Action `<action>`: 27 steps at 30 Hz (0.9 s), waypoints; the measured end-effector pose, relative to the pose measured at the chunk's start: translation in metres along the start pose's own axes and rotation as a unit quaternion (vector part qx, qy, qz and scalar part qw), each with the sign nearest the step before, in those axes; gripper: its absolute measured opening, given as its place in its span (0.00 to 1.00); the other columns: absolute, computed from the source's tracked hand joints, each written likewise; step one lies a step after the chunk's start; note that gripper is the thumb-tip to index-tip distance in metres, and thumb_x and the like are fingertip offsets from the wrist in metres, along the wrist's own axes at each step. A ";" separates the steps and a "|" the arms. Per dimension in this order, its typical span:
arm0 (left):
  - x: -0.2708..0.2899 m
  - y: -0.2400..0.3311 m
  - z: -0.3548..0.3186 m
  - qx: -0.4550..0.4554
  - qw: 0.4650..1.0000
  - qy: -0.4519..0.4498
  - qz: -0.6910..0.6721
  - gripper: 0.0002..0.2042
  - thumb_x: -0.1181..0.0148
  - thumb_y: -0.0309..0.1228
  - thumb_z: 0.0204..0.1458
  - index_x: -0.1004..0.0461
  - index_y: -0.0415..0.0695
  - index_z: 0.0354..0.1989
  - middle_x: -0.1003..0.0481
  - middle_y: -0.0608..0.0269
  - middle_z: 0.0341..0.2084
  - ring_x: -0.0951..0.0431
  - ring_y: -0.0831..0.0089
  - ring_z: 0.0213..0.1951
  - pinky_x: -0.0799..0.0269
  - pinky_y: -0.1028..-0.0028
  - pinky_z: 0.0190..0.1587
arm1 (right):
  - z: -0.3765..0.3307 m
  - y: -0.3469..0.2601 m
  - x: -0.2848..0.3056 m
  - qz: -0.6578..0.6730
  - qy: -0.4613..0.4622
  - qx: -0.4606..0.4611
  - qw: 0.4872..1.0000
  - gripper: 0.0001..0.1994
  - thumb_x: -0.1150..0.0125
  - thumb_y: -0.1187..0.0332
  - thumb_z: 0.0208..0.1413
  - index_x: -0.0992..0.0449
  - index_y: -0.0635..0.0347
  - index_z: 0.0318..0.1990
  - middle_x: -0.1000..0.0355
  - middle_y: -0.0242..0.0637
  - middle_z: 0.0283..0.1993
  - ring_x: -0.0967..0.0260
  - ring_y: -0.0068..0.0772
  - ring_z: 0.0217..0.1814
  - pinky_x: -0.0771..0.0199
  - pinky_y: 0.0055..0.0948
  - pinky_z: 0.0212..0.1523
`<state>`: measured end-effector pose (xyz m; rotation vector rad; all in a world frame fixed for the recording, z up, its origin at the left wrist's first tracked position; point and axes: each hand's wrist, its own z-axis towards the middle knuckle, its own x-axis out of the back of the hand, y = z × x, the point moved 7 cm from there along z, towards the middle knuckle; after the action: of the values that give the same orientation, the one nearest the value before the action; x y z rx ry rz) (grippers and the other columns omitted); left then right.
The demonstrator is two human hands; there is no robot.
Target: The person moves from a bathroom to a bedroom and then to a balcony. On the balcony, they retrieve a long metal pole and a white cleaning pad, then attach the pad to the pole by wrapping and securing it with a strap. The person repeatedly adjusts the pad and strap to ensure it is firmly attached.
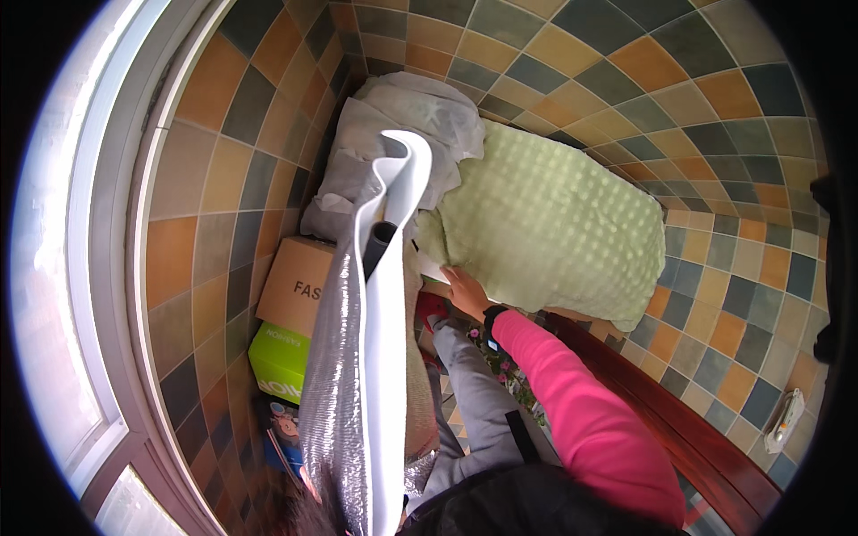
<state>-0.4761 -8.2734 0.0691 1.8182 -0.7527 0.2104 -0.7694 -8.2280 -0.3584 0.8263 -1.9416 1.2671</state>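
My right hand [467, 293], below a pink sleeve and a dark wristband, reaches to the near edge of a pile under a pale green dimpled cover [554, 223]. Its fingers close on a white flat piece [433, 267] at that edge; most of the piece is hidden. A tall silver foil bag with a white lining [344, 357] rises close in front of me, its mouth gaping upward. Inside it shows the end of a dark tube [380, 239]. My left hand does not show; the bag covers much of that side.
Translucent white plastic wrapping [393, 125] covers a bundle in the far corner. Against the left wall stand a brown carton [290, 277] and a green box [279, 357]. A dark red wooden rail [679, 429] runs along my right. A window frame [116, 268] borders the left.
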 end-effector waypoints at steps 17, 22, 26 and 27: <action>-0.019 -0.016 0.006 -0.016 0.999 0.020 -0.041 0.21 0.39 0.43 0.51 0.27 0.34 0.40 0.21 0.54 0.32 0.21 0.62 0.33 0.28 0.66 0.37 | 0.000 0.018 -0.022 0.246 -0.099 -0.108 0.958 0.12 0.47 0.69 0.54 0.20 0.52 0.42 0.25 0.42 0.50 0.28 0.43 0.48 0.29 0.42 0.45; -0.050 0.006 0.030 -0.225 0.972 -0.013 -0.062 0.20 0.37 0.39 0.49 0.27 0.34 0.43 0.22 0.45 0.36 0.21 0.48 0.33 0.27 0.60 0.37 | -0.031 -0.023 0.033 0.640 -0.148 -0.269 0.704 0.13 0.48 0.64 0.59 0.21 0.57 0.46 0.24 0.39 0.51 0.27 0.38 0.48 0.28 0.38 0.46; -0.103 0.000 0.055 -0.247 0.956 -0.104 -0.119 0.15 0.43 0.24 0.46 0.27 0.31 0.43 0.21 0.43 0.38 0.19 0.47 0.32 0.24 0.61 0.37 | -0.049 -0.039 0.149 0.808 -0.024 -0.315 0.498 0.16 0.49 0.61 0.63 0.22 0.61 0.49 0.24 0.37 0.51 0.27 0.34 0.49 0.27 0.35 0.47; -0.117 0.004 0.054 -0.292 0.941 -0.111 -0.129 0.15 0.44 0.22 0.44 0.27 0.31 0.42 0.22 0.42 0.37 0.20 0.46 0.33 0.24 0.61 0.38 | -0.056 -0.034 0.186 0.828 0.023 -0.314 0.465 0.17 0.49 0.60 0.64 0.22 0.62 0.50 0.24 0.36 0.51 0.26 0.33 0.49 0.27 0.35 0.48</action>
<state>-0.5815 -8.2772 -0.0052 1.3570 -0.6346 -0.3650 -0.8391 -8.2146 -0.1739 -2.0047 -2.5814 0.9464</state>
